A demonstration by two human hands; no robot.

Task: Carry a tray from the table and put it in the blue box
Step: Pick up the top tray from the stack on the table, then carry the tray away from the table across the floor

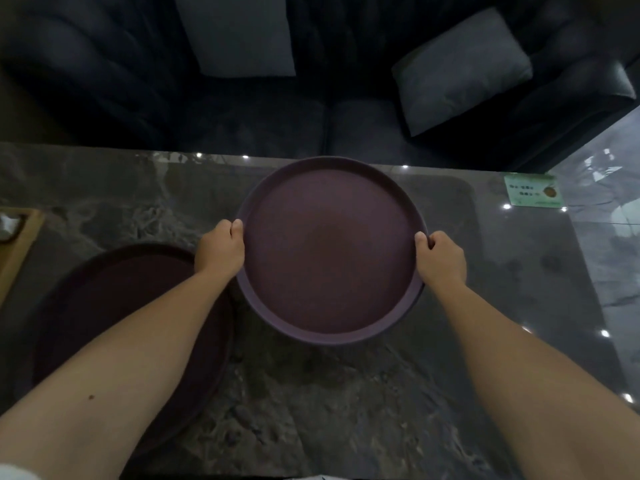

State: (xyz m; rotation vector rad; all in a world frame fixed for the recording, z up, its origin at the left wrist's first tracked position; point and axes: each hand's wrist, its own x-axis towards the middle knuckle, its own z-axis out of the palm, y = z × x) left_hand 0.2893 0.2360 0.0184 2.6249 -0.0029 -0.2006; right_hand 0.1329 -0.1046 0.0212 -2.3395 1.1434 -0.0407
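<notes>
Bare forearms fill the lower part of the view, reaching out from the person over the dark marbled worktop (346,393) to a round purple tray (329,251), which sits between the 2 hands over the middle of the worktop. Judging by the shadow along its near and right edges, the tray seems lifted a little, or tilted up at the near side, though I cannot be sure it is fully clear of the surface. So the task looks to be in its early stage: the tray is gripped, while the carrying and the placing in the blue box are all left to do, and no blue box shows anywhere in view. The left hand (220,252) clamps the tray's left rim, its thumb hooked over the top edge and the fingers tucked out of sight beneath. The right hand (441,258) holds the right rim in the same way, thumb on top and fingers curled under and around the edge. The tray thus lies squarely between the 2 grips, level with both thumbs. A second, darker round tray (114,306) rests on the worktop just beside it, under the left forearm, and a small green card (531,190) lies well apart at the far right corner.
</notes>
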